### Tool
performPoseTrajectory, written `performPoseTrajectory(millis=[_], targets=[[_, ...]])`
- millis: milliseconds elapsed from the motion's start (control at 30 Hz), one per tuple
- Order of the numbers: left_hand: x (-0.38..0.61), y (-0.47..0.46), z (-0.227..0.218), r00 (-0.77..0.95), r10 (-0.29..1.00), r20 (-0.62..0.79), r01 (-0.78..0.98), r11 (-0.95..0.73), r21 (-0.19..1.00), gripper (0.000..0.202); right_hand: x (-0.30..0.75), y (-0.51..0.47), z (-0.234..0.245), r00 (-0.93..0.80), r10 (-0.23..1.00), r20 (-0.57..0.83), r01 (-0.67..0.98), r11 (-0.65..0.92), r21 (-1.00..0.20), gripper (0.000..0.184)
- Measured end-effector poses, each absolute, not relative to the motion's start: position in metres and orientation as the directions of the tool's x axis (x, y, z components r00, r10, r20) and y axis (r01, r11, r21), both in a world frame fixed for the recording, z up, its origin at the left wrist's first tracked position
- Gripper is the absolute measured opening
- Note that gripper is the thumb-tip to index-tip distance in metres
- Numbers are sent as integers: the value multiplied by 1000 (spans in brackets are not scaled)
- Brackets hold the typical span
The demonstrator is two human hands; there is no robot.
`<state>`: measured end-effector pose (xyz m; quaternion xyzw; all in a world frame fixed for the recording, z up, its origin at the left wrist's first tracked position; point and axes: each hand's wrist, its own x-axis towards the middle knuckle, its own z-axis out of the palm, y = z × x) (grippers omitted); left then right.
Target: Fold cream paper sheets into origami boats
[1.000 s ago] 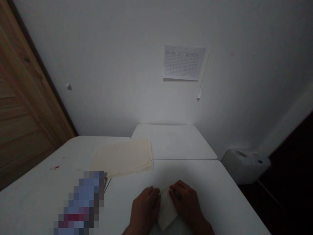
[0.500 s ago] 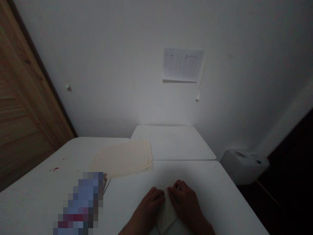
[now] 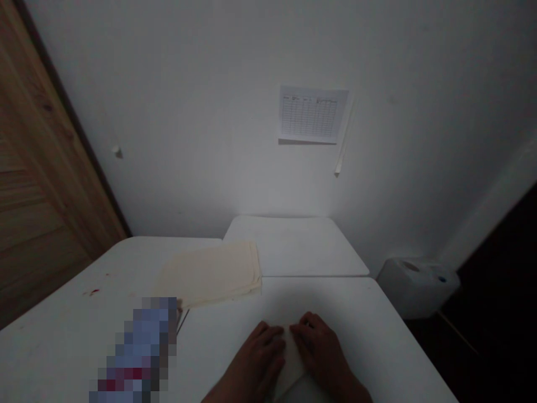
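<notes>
A thin, pale cream sheet (image 3: 289, 369), seemingly folded, lies on the white table in front of me, partly covered by both hands. At its left side is my left hand (image 3: 260, 358), with curled fingers pressing the sheet's far end. My right hand (image 3: 321, 350) grips the right side near the same end, thumb and fingers pinched together. Only a small gap separates the fingertips of the two hands. Farther off to the left rests a flat stack of thin cream sheets (image 3: 210, 274) with uneven edges. Whether they are dough, cloth or paper I cannot tell.
White tables (image 3: 352, 302) meet along narrow seams. A pixelated bluish object (image 3: 142, 347) lies at left, near small red marks (image 3: 93, 292). A printed chart (image 3: 312, 115) hangs on the wall. At right stands a white box (image 3: 419, 288) with round openings; a wooden door (image 3: 42, 168) is at left.
My left fingers have shifted slightly over the sheet, hiding more of its left side. My right hand has moved very little. The view has tilted slightly.
</notes>
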<state>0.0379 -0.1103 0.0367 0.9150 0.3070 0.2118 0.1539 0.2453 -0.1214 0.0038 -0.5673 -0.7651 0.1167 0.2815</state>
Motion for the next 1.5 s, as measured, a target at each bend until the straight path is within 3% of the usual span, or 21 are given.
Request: performPoseTrajectory(millis=[167, 467, 633, 900, 1100, 1333, 1500], targets=[[38, -108, 23, 710, 662, 241, 552, -735, 393, 34, 249, -133, 9, -210, 928, 307, 785, 347, -514, 18], [33, -112, 7, 710, 645, 284, 556, -760, 336, 52, 260, -155, 5, -315, 872, 373, 841, 439, -316, 17], [31, -112, 4, 722, 606, 333, 545, -795, 266, 49, 261, -157, -1, -356, 845, 400, 842, 475, -255, 16], [35, -113, 13, 737, 618, 274, 577, -786, 222, 44, 274, -169, -19, -420, 755, 503, 833, 541, -116, 17], [35, -117, 2, 705, 640, 306, 585, -769, 258, 74, 272, -172, -16, -292, 819, 494, 865, 446, -228, 15], [42, -121, 6, 676, 603, 423, 585, -789, 190, 57, 264, -170, -16, -203, 882, 426, 861, 368, -352, 12], [45, -122, 10, 675, 598, 432, 590, -789, 171, 50, 258, -169, -22, -96, 885, 456, 833, 322, -450, 5]])
